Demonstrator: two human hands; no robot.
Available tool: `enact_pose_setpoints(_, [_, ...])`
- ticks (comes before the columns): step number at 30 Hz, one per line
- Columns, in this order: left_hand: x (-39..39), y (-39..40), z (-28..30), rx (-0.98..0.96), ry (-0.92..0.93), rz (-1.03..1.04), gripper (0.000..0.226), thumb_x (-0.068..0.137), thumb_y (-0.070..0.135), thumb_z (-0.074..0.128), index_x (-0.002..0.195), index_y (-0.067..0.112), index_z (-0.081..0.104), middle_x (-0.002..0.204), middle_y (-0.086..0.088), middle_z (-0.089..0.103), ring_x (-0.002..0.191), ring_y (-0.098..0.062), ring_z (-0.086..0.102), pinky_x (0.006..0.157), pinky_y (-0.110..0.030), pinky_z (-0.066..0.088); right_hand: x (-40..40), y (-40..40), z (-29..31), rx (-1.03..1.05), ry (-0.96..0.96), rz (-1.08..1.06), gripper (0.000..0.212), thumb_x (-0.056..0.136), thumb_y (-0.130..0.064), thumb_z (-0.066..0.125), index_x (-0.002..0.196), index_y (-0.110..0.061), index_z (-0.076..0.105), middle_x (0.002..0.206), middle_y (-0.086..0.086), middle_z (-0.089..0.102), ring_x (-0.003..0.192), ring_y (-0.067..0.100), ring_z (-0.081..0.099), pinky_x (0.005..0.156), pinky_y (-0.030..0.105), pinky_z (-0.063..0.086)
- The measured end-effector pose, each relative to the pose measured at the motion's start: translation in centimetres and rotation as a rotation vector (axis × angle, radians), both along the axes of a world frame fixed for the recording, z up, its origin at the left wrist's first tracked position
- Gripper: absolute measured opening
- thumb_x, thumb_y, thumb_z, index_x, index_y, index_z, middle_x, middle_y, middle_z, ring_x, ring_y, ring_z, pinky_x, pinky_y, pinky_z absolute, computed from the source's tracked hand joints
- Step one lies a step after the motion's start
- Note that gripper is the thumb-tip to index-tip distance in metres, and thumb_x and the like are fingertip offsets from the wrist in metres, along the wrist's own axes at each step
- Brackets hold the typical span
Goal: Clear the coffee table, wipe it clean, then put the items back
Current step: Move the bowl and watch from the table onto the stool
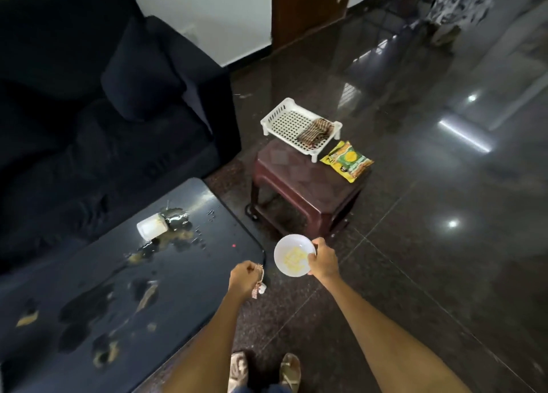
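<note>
Two hands: both are full, held out over the floor just off the coffee table's [184,274] near corner.
Right hand [323,262]: pinches the rim of a small white bowl [292,255] with pale yellow bits inside, bowl held level.
Left hand [244,278]: curled round a small dangling bundle [257,287], perhaps keys on a tag; too small to be sure.
Drop-off spot: a dark red plastic stool [305,185] stands ahead of the hands, slightly to the right, so the bowl hand looks nearer to it.
On the stool: a white slotted tray [284,117] holding a striped cloth [314,130], and a yellow snack packet [347,161] at the right edge.
Left on the table: a tipped-over white cup [151,226], lying on its side, mouth toward the spilled puddle [178,229], away to the left of both hands.
</note>
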State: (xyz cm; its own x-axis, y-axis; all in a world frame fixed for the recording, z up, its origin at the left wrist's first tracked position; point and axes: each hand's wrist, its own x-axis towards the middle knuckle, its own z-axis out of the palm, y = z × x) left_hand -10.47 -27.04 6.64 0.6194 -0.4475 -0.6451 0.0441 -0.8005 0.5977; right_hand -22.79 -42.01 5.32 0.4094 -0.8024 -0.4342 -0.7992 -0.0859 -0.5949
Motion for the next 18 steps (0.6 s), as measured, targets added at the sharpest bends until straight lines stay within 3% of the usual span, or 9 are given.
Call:
enact_pose_setpoints(4, [-0.9, -5.4, 0.1, -0.023, 0.013, -0.014, 0.029, 0.087, 0.009, 0.053, 0.060, 0.020, 0.049, 0.064, 0.007, 0.052, 0.073, -0.015, 0.052, 0.066, -0.020, 0.034, -1.9, -4.7, 0.1, 0.000, -0.011, -0.105, 0.032, 0.085, -0.001, 0.048, 0.117, -0.001, 0.051, 0.116, 0.023, 0.058, 0.100, 0.039, 0.060, 0.073, 0.052, 0.056])
enact_pose_setpoints(8, [-0.6, -10.1, 0.0, -0.040, 0.026, -0.027, 0.032, 0.086, 0.009, 0.054, 0.057, 0.021, 0.047, 0.071, -0.002, 0.056, 0.072, -0.016, 0.051, 0.060, -0.019, 0.032, -2.4, -8.8, 0.1, 0.028, 0.008, -0.182, 0.030, 0.088, 0.001, 0.047, 0.118, -0.002, 0.050, 0.120, 0.022, 0.056, 0.100, 0.037, 0.061, 0.050, 0.032, 0.056])
enact_pose_setpoints(11, [0.1, -12.9, -0.8, -0.039, 0.031, -0.036, 0.029, 0.084, 0.008, 0.056, 0.058, 0.020, 0.049, 0.077, -0.007, 0.058, 0.075, -0.018, 0.052, 0.062, -0.020, 0.035, -2.3, -11.6, -0.4, 0.040, 0.016, -0.209, 0.031, 0.089, 0.000, 0.047, 0.120, -0.002, 0.050, 0.123, 0.021, 0.055, 0.102, 0.036, 0.060, 0.045, 0.026, 0.051])
enact_pose_setpoints(14, [1.5, -16.1, -1.4, -0.040, 0.052, -0.049, 0.013, 0.082, 0.011, 0.059, 0.069, 0.014, 0.057, 0.078, -0.006, 0.060, 0.075, -0.019, 0.054, 0.070, -0.026, 0.043, -1.7, -15.0, -0.6, 0.028, 0.033, -0.244, 0.032, 0.090, 0.000, 0.048, 0.122, -0.002, 0.049, 0.125, 0.022, 0.053, 0.105, 0.037, 0.059, 0.051, 0.032, 0.055])
enact_pose_setpoints(18, [3.4, -19.8, -2.5, -0.059, 0.048, -0.069, 0.010, 0.083, 0.013, 0.062, 0.075, 0.013, 0.056, 0.078, -0.006, 0.059, 0.074, -0.020, 0.055, 0.073, -0.032, 0.049, -0.2, -19.8, -1.0, 0.008, 0.045, -0.272, 0.035, 0.089, 0.001, 0.047, 0.124, -0.002, 0.049, 0.125, 0.023, 0.053, 0.103, 0.039, 0.059, 0.056, 0.039, 0.058])
